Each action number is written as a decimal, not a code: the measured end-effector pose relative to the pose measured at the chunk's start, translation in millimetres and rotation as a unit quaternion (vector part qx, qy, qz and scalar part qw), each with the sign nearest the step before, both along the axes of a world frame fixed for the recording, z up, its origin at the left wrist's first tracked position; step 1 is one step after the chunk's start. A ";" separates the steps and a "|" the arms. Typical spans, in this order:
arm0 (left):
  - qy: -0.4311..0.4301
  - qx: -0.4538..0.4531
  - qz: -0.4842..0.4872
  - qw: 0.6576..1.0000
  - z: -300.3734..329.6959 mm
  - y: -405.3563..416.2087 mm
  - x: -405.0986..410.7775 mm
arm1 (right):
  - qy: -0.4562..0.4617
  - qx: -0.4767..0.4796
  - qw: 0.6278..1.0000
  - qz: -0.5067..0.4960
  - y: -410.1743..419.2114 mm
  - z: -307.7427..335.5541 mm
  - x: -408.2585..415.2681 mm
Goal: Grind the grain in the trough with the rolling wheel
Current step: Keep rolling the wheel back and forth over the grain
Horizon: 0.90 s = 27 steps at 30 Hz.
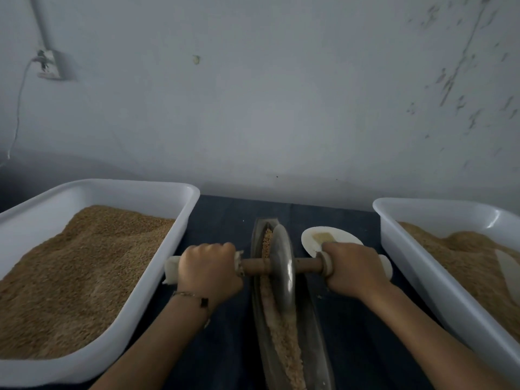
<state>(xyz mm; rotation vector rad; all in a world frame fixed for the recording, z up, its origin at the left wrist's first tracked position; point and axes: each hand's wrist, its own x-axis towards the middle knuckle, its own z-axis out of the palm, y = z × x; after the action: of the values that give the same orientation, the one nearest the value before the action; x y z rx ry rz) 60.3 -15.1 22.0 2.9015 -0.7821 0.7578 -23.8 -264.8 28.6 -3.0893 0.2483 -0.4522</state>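
Two bare hands hold the wooden axle (254,266) of a grey metal rolling wheel (282,260). The left hand (209,267) has its grip clamped round the white-wrapped left end of the axle, fingers curled over the top; a thin bracelet (191,296) sits on that wrist. The right hand (351,267) has its grip clamped round the right end in the same way. The wheel stands upright in a long, narrow, boat-shaped metal trough (312,327) on a dark blue table (225,347), toward the trough's far end. Tan grain (284,339) lies along the trough's groove, both nearer than the wheel and beyond it. A white plastic tub (157,190) heaped with brown grain sits to the left, another white tub (416,266) to the right. Just behind the right hand lies a small white plate (312,240) carrying what may be a brush.
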 end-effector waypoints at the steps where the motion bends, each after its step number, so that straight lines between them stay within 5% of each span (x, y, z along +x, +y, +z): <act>1: 0.002 -0.006 0.008 1.000 1.5 -5.0 8.0 | -0.001 -0.002 1.000 -0.008 -1.4 1.1 8.3; 8: 0.050 -0.019 0.015 0.998 5.4 -8.1 16.8 | -0.081 -0.063 0.995 -0.003 4.6 1.6 17.1; 18: -0.095 -0.072 -0.136 0.983 -8.8 43.6 -81.3 | -0.282 -0.109 0.946 0.116 11.1 -19.2 -85.3; 22: -0.121 -0.077 -0.147 0.979 -7.9 45.8 -90.9 | -0.268 -0.112 0.948 0.131 11.1 -16.3 -91.4; 27: -0.007 -0.047 -0.093 0.995 -1.3 24.5 -52.6 | -0.176 -0.090 0.977 0.079 8.4 -13.9 -47.9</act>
<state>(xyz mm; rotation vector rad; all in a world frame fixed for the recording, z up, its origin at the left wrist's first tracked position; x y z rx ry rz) 7.6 9.4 20.6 2.6957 -0.9734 0.7746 -71.6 -256.3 14.7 -3.0838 -0.0480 -1.0503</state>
